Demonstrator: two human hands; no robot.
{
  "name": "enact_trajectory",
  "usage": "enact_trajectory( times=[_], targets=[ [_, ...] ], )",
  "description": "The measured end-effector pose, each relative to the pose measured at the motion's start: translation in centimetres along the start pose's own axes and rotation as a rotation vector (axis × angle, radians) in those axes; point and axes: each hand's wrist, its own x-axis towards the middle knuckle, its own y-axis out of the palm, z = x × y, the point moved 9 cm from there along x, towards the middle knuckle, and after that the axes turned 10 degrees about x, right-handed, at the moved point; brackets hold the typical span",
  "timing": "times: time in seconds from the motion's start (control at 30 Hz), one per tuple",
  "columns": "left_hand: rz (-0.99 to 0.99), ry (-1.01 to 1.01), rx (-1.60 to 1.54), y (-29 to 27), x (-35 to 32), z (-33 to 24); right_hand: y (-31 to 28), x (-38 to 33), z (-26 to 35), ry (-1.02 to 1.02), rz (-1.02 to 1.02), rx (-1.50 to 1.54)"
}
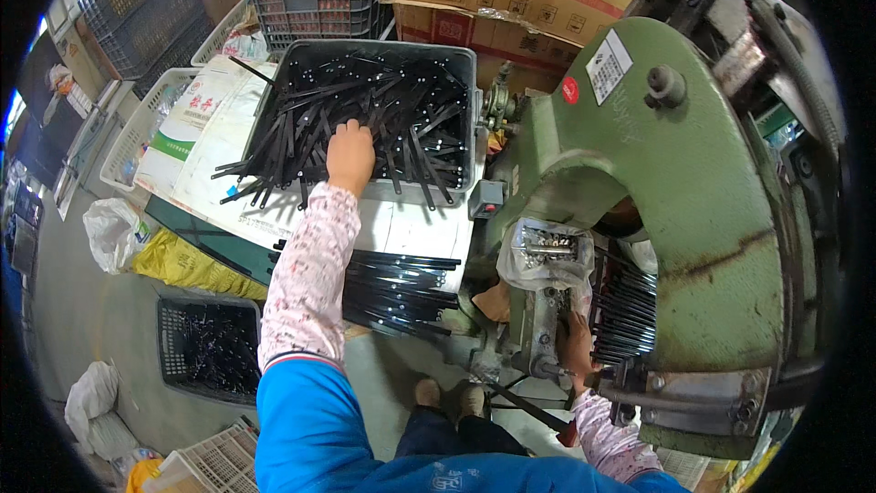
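left hand [350,157] curled at flat black strips [290,132], right hand [577,347] by curved machine [698,219], grips unclear

The strips [401,278] look glossy, the machine [675,141] painted metal, the bin [474,105] smooth plastic.

whatever the left hand [351,157] touches among the black strips [394,110] is hidden beneath it.
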Motion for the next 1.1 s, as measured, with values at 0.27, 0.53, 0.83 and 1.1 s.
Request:
enact_trajectory(
  times=[0.27,0.53,0.83,1.1],
  targets=[
    [0.408,-0.28,-1.664,-12.8,-13.2,-7.2,-1.1,0.1,0.6,0.039,0.023,0.131],
    [0.637,-0.547,-1.989,-18.6,-28.3,-19.1,-2.8,-2.7,0.2,0.075,0.06,0.102],
    [1.058,-0.173,-2.131,-23.1,-33.2,-28.1,-5.4,-4.1,1.9,0.007,-0.038,0.215],
    [1.062,-0.229,-2.119,-20.0,-33.4,-29.0,-9.2,-5.5,4.8,0.061,-0.071,0.498]
  ],
)
